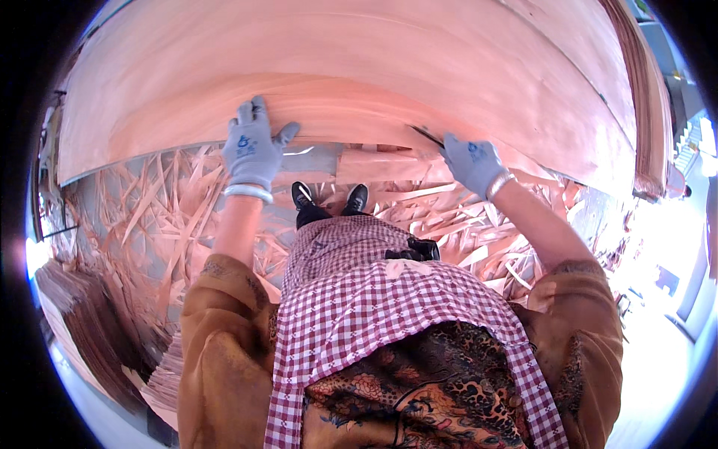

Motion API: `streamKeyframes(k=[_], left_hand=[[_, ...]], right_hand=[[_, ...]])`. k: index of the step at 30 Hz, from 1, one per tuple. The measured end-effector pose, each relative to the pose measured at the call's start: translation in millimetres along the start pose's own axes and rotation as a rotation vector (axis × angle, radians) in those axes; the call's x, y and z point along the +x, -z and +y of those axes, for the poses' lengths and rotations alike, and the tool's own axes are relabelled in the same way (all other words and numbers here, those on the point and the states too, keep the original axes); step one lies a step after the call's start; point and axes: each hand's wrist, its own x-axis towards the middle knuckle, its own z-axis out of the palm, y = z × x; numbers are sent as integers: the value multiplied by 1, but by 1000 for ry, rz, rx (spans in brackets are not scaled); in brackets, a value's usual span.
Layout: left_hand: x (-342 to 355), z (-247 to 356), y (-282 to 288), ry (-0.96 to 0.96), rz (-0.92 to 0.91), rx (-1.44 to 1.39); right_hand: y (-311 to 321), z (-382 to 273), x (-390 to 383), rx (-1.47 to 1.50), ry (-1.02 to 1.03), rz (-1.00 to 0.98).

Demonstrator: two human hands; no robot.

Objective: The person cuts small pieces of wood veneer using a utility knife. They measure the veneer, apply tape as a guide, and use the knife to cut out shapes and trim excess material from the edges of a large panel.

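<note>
A wide, pinkish wood veneer sheet (351, 52) spans the top of the view, its near edge curving across the picture. My left hand (250, 150), in a grey glove, lies near that edge with fingers and thumb spread on the sheet. To the right, my right hand (471, 161), also gloved, grips a thin dark blade (425, 135) whose tip rests at the sheet's near edge, where a narrow strip shows below it.
Veneer scraps (134, 217) litter the grey floor around my shoes (303, 196). A tall stack of sheets (90, 322) stands at lower left. The layered side of a pile (636, 90) shows at upper right, beside a bright area.
</note>
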Motion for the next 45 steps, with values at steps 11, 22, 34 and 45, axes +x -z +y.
streamKeyframes(k=[11, 22, 34, 45], left_hand=[[-7, 3, -5, -14, 1, 28], [0, 0, -19, -58, 210, -8], [3, -1, -10, -30, 197, -148], [-1, -8, -19, 24, 171, -135]], right_hand=[[-9, 72, -95, 463, -56, 123], [36, 25, 14, 382, -169, 248], [96, 385, -20, 608, -322, 768], [2, 488, -434, 659, -1554, 797]])
